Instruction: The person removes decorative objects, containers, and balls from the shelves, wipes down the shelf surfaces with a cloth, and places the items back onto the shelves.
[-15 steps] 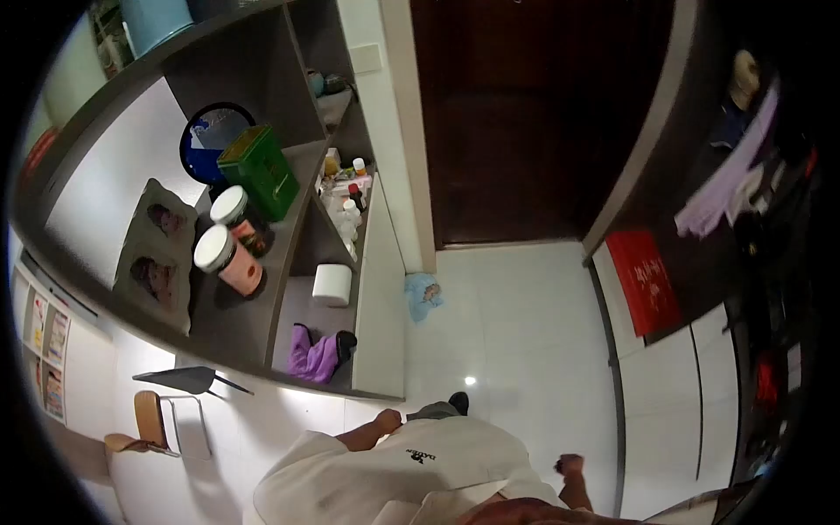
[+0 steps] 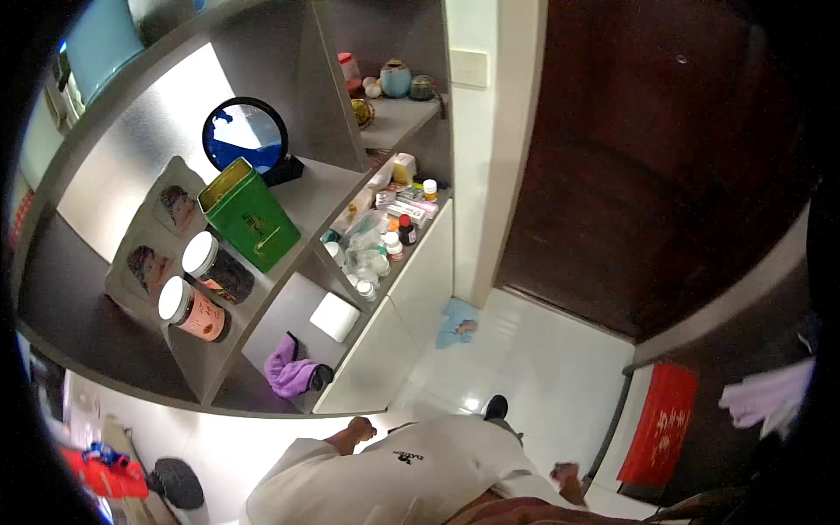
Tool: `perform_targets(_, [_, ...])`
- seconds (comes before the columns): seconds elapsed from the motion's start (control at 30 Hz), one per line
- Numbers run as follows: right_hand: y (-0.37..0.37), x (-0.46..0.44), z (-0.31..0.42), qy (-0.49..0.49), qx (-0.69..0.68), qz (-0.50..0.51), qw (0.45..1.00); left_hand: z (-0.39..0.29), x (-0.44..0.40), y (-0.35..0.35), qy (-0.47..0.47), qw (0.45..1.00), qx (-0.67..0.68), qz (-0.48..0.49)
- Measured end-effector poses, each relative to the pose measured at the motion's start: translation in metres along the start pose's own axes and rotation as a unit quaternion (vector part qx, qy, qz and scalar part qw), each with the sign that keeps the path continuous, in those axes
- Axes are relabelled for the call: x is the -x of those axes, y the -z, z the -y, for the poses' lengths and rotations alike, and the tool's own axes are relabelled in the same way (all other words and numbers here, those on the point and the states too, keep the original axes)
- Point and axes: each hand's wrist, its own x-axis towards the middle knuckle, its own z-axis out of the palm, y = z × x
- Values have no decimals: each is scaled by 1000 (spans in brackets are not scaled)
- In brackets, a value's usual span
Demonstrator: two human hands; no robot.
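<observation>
My left hand (image 2: 354, 432) hangs low beside my shirt, fingers loosely curled, with nothing visible in it. It is nearest the bottom end of the shelf unit (image 2: 201, 385). On my other side, my right hand (image 2: 566, 478) is curled closed over the floor; a dark spot shows at its fingers, too small to make out. On the upper shelf stand two white-lidded jars (image 2: 199, 317), a green tin (image 2: 254, 219) and a round mirror (image 2: 245, 136). The lower shelf bears a purple cloth item (image 2: 293, 372) and a white box (image 2: 334, 317).
Several small bottles (image 2: 394, 245) and packets crowd the lower shelf. A dark door (image 2: 647, 166) stands ahead, with a light blue bag (image 2: 455, 324) on the floor beside the frame. To the right are a red printed item (image 2: 658, 429) and a pale purple cloth (image 2: 766, 394).
The view has turned and shifted, bringing the shelf closer and more of its bottles into sight. The shoe has moved slightly rightward in view. Both hands stay low and curled.
</observation>
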Motion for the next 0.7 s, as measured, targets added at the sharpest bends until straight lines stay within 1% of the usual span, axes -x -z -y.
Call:
perform_targets(0.03, [16,-39,-44,-35,42,97,994,-15,-2,-17,51,996,62,25])
perform_targets(0.07, [41,-93,-71,-71,82,183,977,-23,-5,-24,105,986,119,45])
perform_targets(0.1, [90,-137,-83,-118,-44,169,978,-30,-9,-24,156,970,176,62])
perform_targets(0.13, [124,-176,-89,-190,-275,28,942,-50,3,-3,50,996,74,1])
perform_targets(0.17, [159,-214,-93,-248,-486,-110,831,-67,-2,11,48,993,92,-57])
perform_targets(0.2, [197,-265,-86,-228,-450,-122,855,-68,-8,25,49,987,102,-116])
perform_targets(0.23, [240,-305,-75,-211,-410,-131,877,-81,-20,29,151,917,346,-129])
perform_targets(0.27, [303,-328,-43,-192,-357,-150,902,-103,-17,79,261,817,504,-108])
perform_targets(0.3, [283,-390,-69,-94,-282,-208,932,-129,-7,146,372,669,630,-128])
perform_targets(0.33, [301,-430,-56,-49,-302,-276,911,-140,-8,164,381,650,642,-141])
perform_targets(0.37, [339,-457,-24,-21,-337,-286,897,-144,-17,160,387,665,624,-136])
perform_targets(0.4, [404,-462,37,-33,-313,-219,924,-141,-22,151,394,682,601,-134])
perform_targets(0.43, [440,-479,74,10,-349,-219,911,-143,-22,141,368,694,598,-158])
perform_targets(0.47, [470,-495,105,51,-383,-218,896,-136,-40,102,349,736,559,-156])
perform_targets(0.5, [496,-511,142,96,-361,-259,891,-128,-58,45,358,695,603,-159])
perform_targets(0.53, [522,-522,176,138,-336,-298,883,-121,-71,3,367,651,644,-164])
perform_targets(0.57, [555,-525,209,180,-322,-298,881,-126,-51,32,406,637,639,-147])
perform_targets(0.6, [588,-528,243,223,-309,-297,875,-134,-25,74,444,621,633,-129])
perform_targets(0.63, [614,-530,273,265,-323,-315,852,-145,12,150,480,602,628,-112])
perform_targets(0.67, [638,-532,299,307,-336,-330,827,-151,21,170,497,545,660,-145])
perform_targets(0.7, [661,-535,323,348,-303,-364,809,-157,31,190,510,485,687,-182])
